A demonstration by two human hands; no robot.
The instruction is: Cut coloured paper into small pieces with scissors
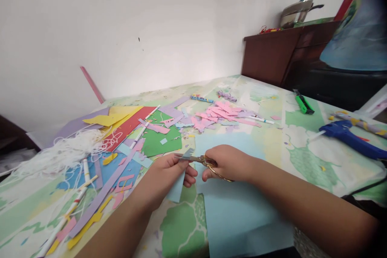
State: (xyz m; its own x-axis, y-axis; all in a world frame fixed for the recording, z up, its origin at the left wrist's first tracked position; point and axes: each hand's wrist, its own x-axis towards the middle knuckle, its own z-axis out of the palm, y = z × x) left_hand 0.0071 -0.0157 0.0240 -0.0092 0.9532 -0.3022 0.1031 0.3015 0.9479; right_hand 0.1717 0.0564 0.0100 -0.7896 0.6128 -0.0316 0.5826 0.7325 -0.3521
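My left hand (165, 173) pinches a small light blue paper strip (177, 185), whose top edge is snipped into a fringe. My right hand (229, 163) is closed round the handles of small gold scissors (202, 160), and the blades point left at the strip's top. Both hands hover over a large light blue paper sheet (238, 213) lying on the table.
Coloured paper sheets and scraps (133, 129), white string (66, 151) and paper sticks lie at the left. Pink cuttings (222, 113) sit in the middle. A green utility knife (303, 103) and a blue glue gun (352, 137) lie at the right. A dark cabinet (272, 54) stands behind.
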